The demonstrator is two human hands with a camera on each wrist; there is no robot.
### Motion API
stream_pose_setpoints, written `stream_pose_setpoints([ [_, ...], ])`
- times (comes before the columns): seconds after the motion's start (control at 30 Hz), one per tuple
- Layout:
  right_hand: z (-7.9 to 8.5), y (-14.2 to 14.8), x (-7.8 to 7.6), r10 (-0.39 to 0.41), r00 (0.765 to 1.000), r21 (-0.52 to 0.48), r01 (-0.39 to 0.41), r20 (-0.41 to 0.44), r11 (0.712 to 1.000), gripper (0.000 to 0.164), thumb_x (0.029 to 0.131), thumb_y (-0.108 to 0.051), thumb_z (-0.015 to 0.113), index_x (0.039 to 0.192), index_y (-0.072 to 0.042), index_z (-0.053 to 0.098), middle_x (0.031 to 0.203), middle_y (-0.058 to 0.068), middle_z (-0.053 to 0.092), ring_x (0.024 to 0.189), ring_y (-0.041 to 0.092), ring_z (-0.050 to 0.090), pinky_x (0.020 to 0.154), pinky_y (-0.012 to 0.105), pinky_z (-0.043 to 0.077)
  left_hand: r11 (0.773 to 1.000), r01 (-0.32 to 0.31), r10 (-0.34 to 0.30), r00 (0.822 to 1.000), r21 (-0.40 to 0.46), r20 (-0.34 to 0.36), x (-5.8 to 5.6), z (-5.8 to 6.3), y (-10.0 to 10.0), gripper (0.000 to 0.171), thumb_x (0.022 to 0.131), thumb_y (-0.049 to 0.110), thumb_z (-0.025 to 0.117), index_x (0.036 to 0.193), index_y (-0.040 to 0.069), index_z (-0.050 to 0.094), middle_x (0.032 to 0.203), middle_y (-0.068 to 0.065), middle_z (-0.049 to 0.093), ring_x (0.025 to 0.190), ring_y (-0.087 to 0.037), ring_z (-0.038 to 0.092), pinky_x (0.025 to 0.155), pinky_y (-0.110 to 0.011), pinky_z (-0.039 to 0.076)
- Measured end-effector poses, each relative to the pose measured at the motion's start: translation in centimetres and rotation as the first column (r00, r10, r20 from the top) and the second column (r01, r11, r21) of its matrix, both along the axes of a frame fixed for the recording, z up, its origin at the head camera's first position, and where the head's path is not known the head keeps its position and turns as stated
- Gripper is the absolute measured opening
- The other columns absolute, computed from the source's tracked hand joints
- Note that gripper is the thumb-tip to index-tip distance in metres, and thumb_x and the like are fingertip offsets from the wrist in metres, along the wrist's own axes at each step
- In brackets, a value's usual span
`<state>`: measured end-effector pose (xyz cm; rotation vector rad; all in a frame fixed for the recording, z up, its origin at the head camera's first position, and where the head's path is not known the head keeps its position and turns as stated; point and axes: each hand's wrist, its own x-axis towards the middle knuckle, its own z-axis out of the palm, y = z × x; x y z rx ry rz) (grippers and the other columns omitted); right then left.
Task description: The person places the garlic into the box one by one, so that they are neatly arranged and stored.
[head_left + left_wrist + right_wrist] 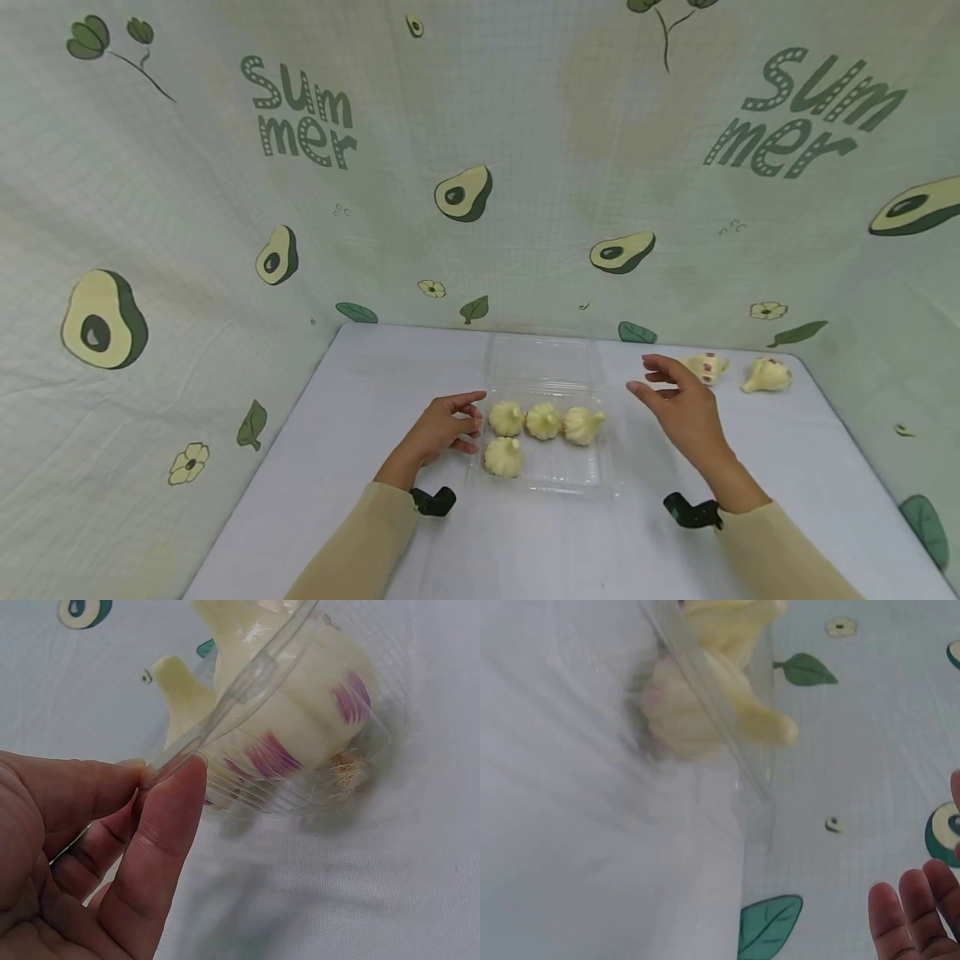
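A clear plastic clamshell box (558,475) lies on the table with its lid (542,360) folded back behind it. Inside the tray sit garlic bulbs: three in the back row, among them a middle bulb (543,421) and a right one (582,426), and a single front-left bulb (502,457). My left hand (442,429) pinches the tray's left rim between thumb and finger, as the left wrist view shows up close. Over the table to the right of the box, my right hand (681,410) is raised with fingers apart and nothing in it.
Two more garlic bulbs lie at the back right: one (707,367) partly behind my right hand, another (767,375) near the table's corner. A white table (345,392) carries everything. Cloth printed with avocados (463,193) hangs around its back and sides.
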<state>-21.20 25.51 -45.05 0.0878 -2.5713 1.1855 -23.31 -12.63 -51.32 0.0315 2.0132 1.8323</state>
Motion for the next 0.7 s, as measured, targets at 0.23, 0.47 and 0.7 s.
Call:
stream_pose_setpoints([
  [0.23, 0.3, 3.8, -1.5, -0.048, 0.999, 0.051, 0.047, 0.015, 0.998, 0.057, 0.102, -0.037, 0.072, 0.145, -0.003, 0.058, 0.139, 0.021, 0.064, 0.120, 0.036, 0.062, 0.078, -0.003, 0.039, 1.000, -0.002, 0.002, 1.000, -0.001, 0.006, -0.1, -0.1, 0.0, 0.060, 0.099, -0.005, 0.066, 0.156, 0.011, 0.054, 0.112, -0.011, 0.060, 0.085, -0.019, 0.066, 0.065, -0.034, 0.066],
  [0.47, -0.2, 5.9, -2.5, -0.108, 0.987, 0.057, 0.101, 0.123, 0.993, 0.065, 0.104, -0.046, 0.066, 0.151, -0.003, 0.052, 0.141, 0.024, 0.061, 0.126, 0.041, 0.058, 0.074, 0.005, 0.041, 1.000, -0.005, 0.005, 1.000, -0.007, 0.011, -0.1, -0.1, 0.0, 0.060, 0.099, -0.004, 0.067, 0.155, 0.011, 0.054, 0.115, -0.012, 0.059, 0.086, -0.018, 0.066, 0.066, -0.035, 0.067],
  [0.7, -1.0, 7.0, -3.4, -0.144, 0.981, 0.070, 0.136, 0.127, 0.988, 0.064, 0.105, -0.043, 0.065, 0.152, -0.002, 0.051, 0.140, 0.027, 0.060, 0.126, 0.043, 0.057, 0.070, 0.008, 0.042, 1.000, -0.009, 0.009, 1.000, -0.017, 0.010, -0.1, -0.1, 0.0, 0.056, 0.101, -0.001, 0.066, 0.155, 0.011, 0.055, 0.124, -0.014, 0.059, 0.087, -0.018, 0.065, 0.067, -0.035, 0.067],
])
